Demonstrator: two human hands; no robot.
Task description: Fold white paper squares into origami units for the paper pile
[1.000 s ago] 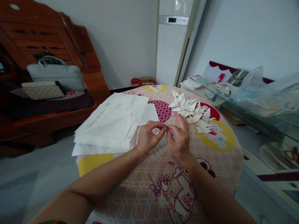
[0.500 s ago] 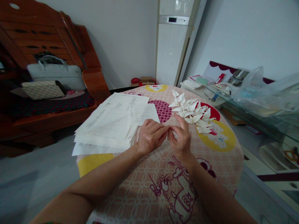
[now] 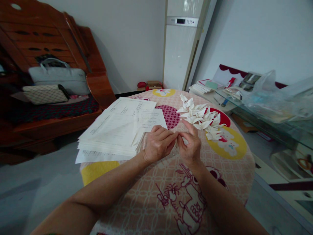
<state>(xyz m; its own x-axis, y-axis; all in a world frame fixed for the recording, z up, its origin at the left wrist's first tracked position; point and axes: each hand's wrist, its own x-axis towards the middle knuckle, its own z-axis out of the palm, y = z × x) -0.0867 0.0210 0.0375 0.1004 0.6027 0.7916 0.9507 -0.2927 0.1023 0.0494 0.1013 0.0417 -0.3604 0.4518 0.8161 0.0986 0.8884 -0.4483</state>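
Over the middle of the round table, my left hand and my right hand meet at the fingertips. Both are pinched closed; whatever lies between them is hidden or too small to name. The index finger of my right hand points up and away. A thick stack of printed white paper lies left of my left hand, with a smaller printed sheet at its right side. Beyond my right hand rests a cluster of folded white paper pieces with pointed tips.
The table wears a patterned pink cloth. At the right stands a glass-topped cabinet with plastic bags and papers. A wooden seat at the left holds a grey bag. A tall white appliance stands behind.
Both hands have shifted very slightly to the right, still touching at the fingertips. The papers and the folded pieces have stayed where they were.
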